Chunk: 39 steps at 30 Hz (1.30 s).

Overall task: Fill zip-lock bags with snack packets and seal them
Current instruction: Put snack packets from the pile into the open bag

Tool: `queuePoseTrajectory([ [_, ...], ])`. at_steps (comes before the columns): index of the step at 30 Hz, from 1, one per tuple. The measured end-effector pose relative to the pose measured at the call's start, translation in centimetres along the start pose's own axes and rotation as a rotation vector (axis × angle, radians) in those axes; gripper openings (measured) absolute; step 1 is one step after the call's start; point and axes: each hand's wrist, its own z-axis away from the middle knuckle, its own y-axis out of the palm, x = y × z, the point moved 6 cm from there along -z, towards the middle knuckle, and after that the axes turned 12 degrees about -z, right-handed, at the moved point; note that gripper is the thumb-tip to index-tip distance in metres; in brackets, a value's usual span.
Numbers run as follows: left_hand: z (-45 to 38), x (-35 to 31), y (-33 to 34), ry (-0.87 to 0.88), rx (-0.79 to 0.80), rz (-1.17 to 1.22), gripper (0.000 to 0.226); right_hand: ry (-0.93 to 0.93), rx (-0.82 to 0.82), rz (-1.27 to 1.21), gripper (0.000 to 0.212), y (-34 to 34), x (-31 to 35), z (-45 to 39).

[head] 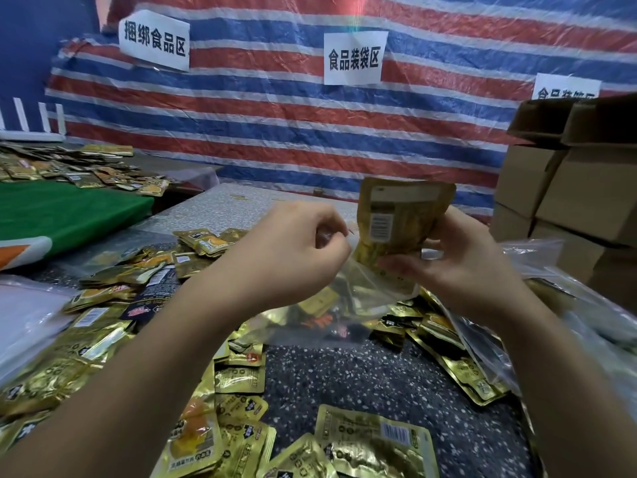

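So the right hand (458,257) is gripping a gold snack packet (400,219) upright, its lower end poking into the mouth of a clear zip-lock bag (344,298) — the left hand (293,250) pinches the bag's rim to hold it open. The bag (a few packets already inside) hangs over a speckled table (379,374). Loose gold packets (241,426) are heaped all around, cardboard boxes (568,188) stacked on the right.

Bare speckled table (372,381) lies open between my arms. Packets (103,339) heap on my left and in front; boxes (568,194) wall off my right; the striped tarp (310,132) closes the far edge.
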Motion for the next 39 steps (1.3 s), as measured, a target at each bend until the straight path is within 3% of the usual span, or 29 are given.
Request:
queuePoseTrajectory([
  [8, -0.2, 0.3, 0.3, -0.025, 0.049, 0.019, 0.035, -0.060, -0.114, -0.303, 0.042, 0.1, 0.6, 0.0],
  [18, 0.0, -0.2, 0.0, 0.012, 0.026, 0.011, 0.028, -0.083, -0.063, 0.062, 0.038, 0.8, -0.7, 0.1],
  [21, -0.1, 0.0, 0.2, -0.023, 0.011, -0.001, 0.037, -0.127, -0.162, -0.134, 0.037, 0.2, -0.8, -0.1],
  [26, -0.2, 0.4, 0.3, -0.038, 0.059, 0.072, 0.028, -0.212, -0.299, -0.443, 0.039, -0.9, -0.5, 0.0],
  [30, -0.2, 0.6, 0.2, -0.107, 0.024, 0.145, 0.041, -0.153, -0.341, -0.626, 0.045, -1.6, -1.3, -0.1],
  [33, -0.2, 0.7, -0.1, -0.133, 0.000, 0.193, 0.040, -0.129, -0.355, -0.491, 0.047, -1.9, -1.3, 0.2],
  [39, -0.1, 0.4, -0.8, -0.109, 0.001, 0.180, 0.036, -0.254, -0.271, -0.303, 0.034, -1.6, -0.3, 0.2],
])
